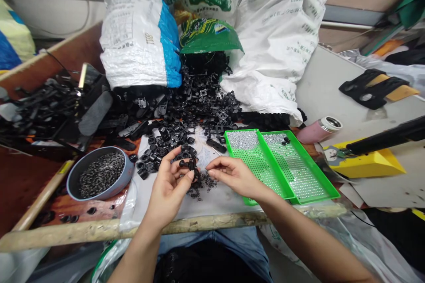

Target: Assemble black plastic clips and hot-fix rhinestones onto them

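Observation:
My left hand (172, 185) is closed around a black plastic part (190, 166), thumb in front and fingers behind. To its right, my right hand (232, 174) has thumb and forefinger pinched together; whatever sits at the fingertips is too small to name. Below the fingertips lies a scatter of tiny dark pieces (210, 182) on the pale work sheet (221, 210). Black round plastic parts (162, 141) are heaped just beyond my left hand. Two green trays stand beside my right hand: the nearer tray (265, 181) and the farther tray (318, 181), both holding small silvery pieces.
A blue bowl (123, 181) of small metal-and-black pieces stands at left. Black parts (206, 93) spill from a green bag (212, 37), between a white-and-blue sack (133, 40) and a white sack (279, 31). A pink flask (317, 130) lies at right. A wooden pole (99, 229) edges the front.

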Demonstrator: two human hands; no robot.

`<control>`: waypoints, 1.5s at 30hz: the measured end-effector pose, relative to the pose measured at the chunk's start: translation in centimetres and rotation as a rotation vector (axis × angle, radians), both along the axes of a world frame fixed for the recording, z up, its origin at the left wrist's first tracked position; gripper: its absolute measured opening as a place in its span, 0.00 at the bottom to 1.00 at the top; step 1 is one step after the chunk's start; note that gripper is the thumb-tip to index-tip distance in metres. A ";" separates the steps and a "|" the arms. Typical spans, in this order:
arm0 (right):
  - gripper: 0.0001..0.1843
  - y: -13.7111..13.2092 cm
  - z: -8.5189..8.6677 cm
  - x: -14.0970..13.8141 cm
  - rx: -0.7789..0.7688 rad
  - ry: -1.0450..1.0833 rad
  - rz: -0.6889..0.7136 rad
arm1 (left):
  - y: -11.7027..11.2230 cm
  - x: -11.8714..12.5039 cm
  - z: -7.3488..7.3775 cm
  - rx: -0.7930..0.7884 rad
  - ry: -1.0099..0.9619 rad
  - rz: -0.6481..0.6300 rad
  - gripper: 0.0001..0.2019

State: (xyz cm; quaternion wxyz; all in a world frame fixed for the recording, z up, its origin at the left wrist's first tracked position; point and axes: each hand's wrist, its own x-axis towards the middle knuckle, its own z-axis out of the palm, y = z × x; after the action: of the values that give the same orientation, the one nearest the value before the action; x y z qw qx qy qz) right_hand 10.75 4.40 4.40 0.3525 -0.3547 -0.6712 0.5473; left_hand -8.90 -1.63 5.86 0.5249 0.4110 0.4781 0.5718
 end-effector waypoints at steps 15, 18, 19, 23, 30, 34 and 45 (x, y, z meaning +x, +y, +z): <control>0.03 -1.4 2.4 -0.5 0.490 -0.119 -0.103 | -0.3 1.0 0.7 0.026 -0.094 0.019 0.30; 0.06 -2.0 2.2 -0.8 0.605 -0.090 -0.150 | -0.2 1.4 0.8 0.002 -0.159 0.061 0.28; 0.07 -2.1 2.0 -0.9 0.660 -0.079 -0.173 | -0.2 1.5 0.7 -0.017 -0.178 0.071 0.27; 0.10 -2.2 1.3 -1.0 0.825 -0.070 -0.209 | -0.3 1.9 0.3 -0.083 -0.227 0.087 0.22; 0.05 -3.4 -1.1 -0.8 0.569 -0.379 -0.024 | 0.2 0.3 0.1 -0.002 -0.169 0.212 0.22; 0.02 -5.0 -2.8 -1.6 0.569 -0.660 0.125 | 0.4 -0.3 0.0 -0.008 -0.131 0.183 0.23; 0.07 -1.1 2.8 -0.4 0.486 -0.062 -0.183 | -0.9 1.0 -0.1 -0.038 0.140 -0.005 0.18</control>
State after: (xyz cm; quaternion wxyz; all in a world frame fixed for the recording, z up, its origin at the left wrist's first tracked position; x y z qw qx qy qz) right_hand 10.33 3.34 7.20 0.4547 -0.3354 -0.7586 0.3244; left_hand -7.91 -2.48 5.76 0.4993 0.4412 0.5235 0.5311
